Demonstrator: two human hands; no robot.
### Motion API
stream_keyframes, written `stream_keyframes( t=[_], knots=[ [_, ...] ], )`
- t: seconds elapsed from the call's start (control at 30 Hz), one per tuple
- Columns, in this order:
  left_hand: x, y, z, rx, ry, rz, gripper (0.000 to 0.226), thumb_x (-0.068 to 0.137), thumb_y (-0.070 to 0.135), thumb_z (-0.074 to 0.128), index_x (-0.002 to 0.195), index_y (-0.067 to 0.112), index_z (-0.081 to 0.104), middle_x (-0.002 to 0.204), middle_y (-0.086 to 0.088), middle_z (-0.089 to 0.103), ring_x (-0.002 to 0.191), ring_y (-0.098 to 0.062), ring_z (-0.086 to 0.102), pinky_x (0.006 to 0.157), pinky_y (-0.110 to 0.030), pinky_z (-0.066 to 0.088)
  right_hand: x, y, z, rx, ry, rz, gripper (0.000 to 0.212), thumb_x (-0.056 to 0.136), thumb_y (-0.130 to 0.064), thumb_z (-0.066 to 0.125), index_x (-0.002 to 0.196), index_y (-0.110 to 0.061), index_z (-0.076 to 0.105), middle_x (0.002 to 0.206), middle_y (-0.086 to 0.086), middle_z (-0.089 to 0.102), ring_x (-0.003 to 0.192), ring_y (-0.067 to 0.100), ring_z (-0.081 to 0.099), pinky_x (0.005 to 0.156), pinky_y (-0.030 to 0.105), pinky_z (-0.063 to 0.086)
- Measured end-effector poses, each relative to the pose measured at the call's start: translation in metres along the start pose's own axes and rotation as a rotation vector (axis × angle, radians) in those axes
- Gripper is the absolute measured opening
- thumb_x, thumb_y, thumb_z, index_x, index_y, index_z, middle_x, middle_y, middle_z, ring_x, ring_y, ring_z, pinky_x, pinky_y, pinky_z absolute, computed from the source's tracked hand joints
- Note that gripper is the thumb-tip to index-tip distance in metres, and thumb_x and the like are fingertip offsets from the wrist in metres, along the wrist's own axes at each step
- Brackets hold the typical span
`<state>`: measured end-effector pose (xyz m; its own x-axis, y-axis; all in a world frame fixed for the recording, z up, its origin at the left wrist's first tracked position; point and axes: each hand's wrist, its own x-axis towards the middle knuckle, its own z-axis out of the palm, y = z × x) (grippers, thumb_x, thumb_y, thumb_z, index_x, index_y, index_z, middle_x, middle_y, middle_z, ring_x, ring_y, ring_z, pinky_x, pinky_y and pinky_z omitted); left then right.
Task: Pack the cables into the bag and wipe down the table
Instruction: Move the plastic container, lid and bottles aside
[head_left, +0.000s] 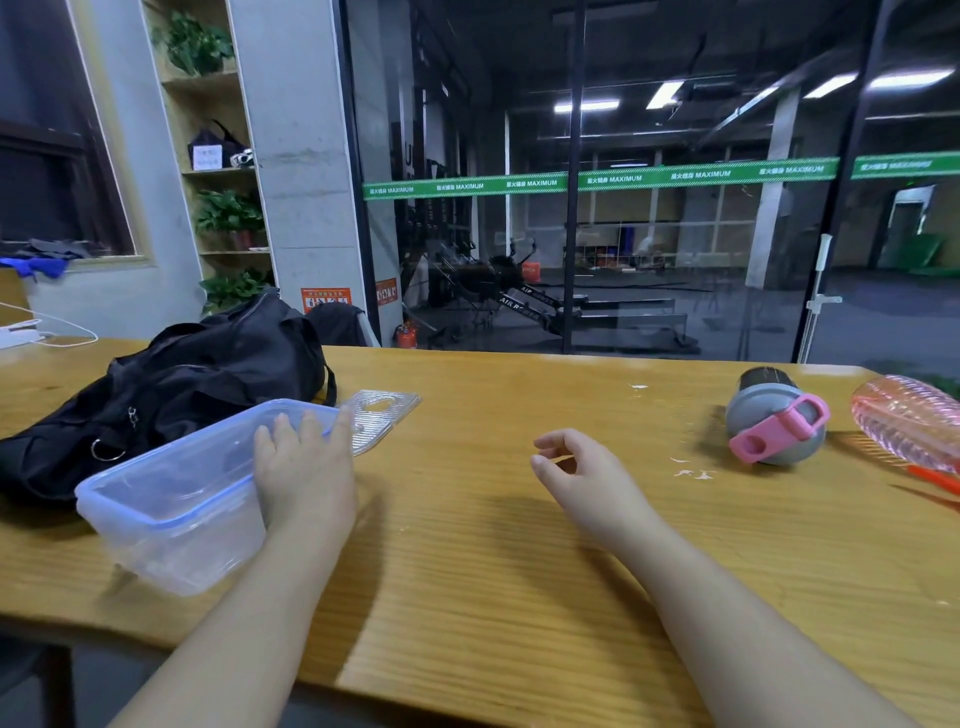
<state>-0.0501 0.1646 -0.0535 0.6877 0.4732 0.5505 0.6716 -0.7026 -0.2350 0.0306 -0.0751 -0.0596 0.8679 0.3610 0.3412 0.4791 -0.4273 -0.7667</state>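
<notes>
Left hand (304, 467) grips the rim of the clear container (176, 493), fingers over its far edge, thumb outside. Right hand (582, 478) hovers w/ fingers loosely curled, holding nothing. Black bag (182, 379) sits just behind the container on the wooden table (493, 571); grey bottle (774, 421) lies far right

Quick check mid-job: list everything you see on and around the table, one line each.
bag: one, black, table's left, behind the box
box: one, clear with blue rim, tilted, front left
lid: one, clear, right of the bag
bottle: one, grey with pink strap, on its side, right
pink item: one, ribbed, far right edge
cable: white, far left
scraps: few, white, near the bottle
table: one, wooden
left hand: holds the box's side
right hand: loosely curled, holding nothing
</notes>
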Motion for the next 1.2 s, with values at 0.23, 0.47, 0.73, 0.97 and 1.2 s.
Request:
stream_keyframes(
  t=[0.23,0.47,0.73,0.97,1.2],
  knots=[
    [0.01,-0.002,0.004,-0.001,-0.036,0.014,0.066,0.092,0.037,0.038,0.148,0.03,0.003,0.154,-0.003,0.02,0.142,-0.026,0.013,0.114,-0.046,0.007,0.0,0.0,-0.002,-0.003,0.007,-0.004,0.02,0.093,-0.031,0.054,0.112,-0.025,0.057,0.107,-0.011,0.057,0.087,0.002,0.054,0.064,0.013,0.038],
    [0.009,0.026,-0.006,-0.351,-0.08,-0.024,0.069,0.086,0.019,0.039,0.146,0.032,0.008,0.156,-0.006,0.009,0.143,-0.025,-0.005,0.111,-0.05,-0.01,0.001,0.0,-0.003,0.004,0.023,-0.002,0.022,0.093,-0.032,0.054,0.114,-0.026,0.056,0.108,-0.012,0.057,0.086,-0.002,0.053,0.064,0.013,0.039],
    [-0.005,0.102,-0.059,-1.027,-0.195,0.141,0.055,0.09,0.031,0.048,0.142,0.031,0.029,0.151,0.002,0.029,0.142,-0.019,0.011,0.116,-0.042,0.007,0.007,-0.003,-0.015,-0.009,0.251,-0.071,0.023,0.092,-0.023,0.054,0.115,-0.021,0.056,0.106,-0.01,0.058,0.099,0.006,0.055,0.081,0.02,0.04],
    [-0.019,0.16,-0.091,-1.321,-0.209,0.253,0.05,0.091,0.025,0.048,0.139,0.031,0.035,0.149,0.005,0.033,0.143,-0.014,0.009,0.116,-0.036,-0.002,0.012,0.003,-0.048,0.063,0.476,-0.061,0.034,0.091,-0.018,0.054,0.124,-0.019,0.049,0.106,-0.009,0.057,0.105,0.01,0.052,0.087,0.025,0.04],
    [0.0,0.179,-0.103,-1.487,-0.166,0.192,0.047,0.092,0.02,0.046,0.136,0.032,0.04,0.148,0.004,0.033,0.141,-0.013,0.011,0.116,-0.04,0.011,0.036,0.026,-0.098,-0.247,0.573,0.112,0.046,0.089,-0.026,0.055,0.133,-0.019,0.043,0.133,0.002,0.048,0.123,0.025,0.04,0.102,0.04,0.036]
  ],
)
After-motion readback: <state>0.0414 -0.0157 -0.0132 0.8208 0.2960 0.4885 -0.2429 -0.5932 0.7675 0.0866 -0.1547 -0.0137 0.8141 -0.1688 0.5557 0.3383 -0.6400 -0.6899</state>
